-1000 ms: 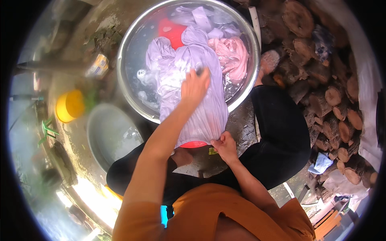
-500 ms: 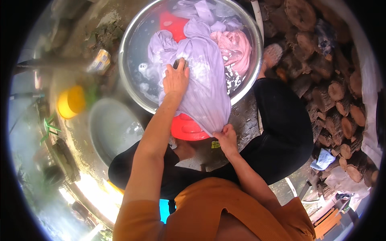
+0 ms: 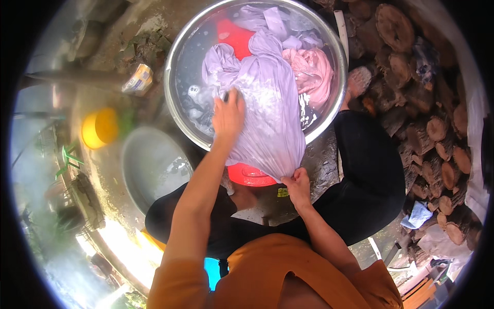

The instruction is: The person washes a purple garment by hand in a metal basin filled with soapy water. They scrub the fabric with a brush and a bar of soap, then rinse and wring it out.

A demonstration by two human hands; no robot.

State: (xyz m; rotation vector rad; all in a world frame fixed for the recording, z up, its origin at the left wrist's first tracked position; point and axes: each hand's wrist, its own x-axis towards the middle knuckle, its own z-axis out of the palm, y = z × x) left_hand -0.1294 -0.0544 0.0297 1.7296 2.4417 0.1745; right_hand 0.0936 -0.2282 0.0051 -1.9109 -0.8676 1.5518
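Lavender fabric (image 3: 267,103) lies over a red board (image 3: 252,176), overhanging the metal basin (image 3: 173,98) toward six o'clock; right hand (image 3: 297,185) pinches its five-o'clock corner, apparently for tautness; left hand (image 3: 228,117) grips a dark object (image 3: 226,96).

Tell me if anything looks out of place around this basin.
One thing: a crumpled pale blue piece, perhaps cloth or paper, lies beside the stacked logs, looking stray there. The lavender cloth hangs over the near rim of the metal basin, but the right hand holds its edge, so that looks deliberate.
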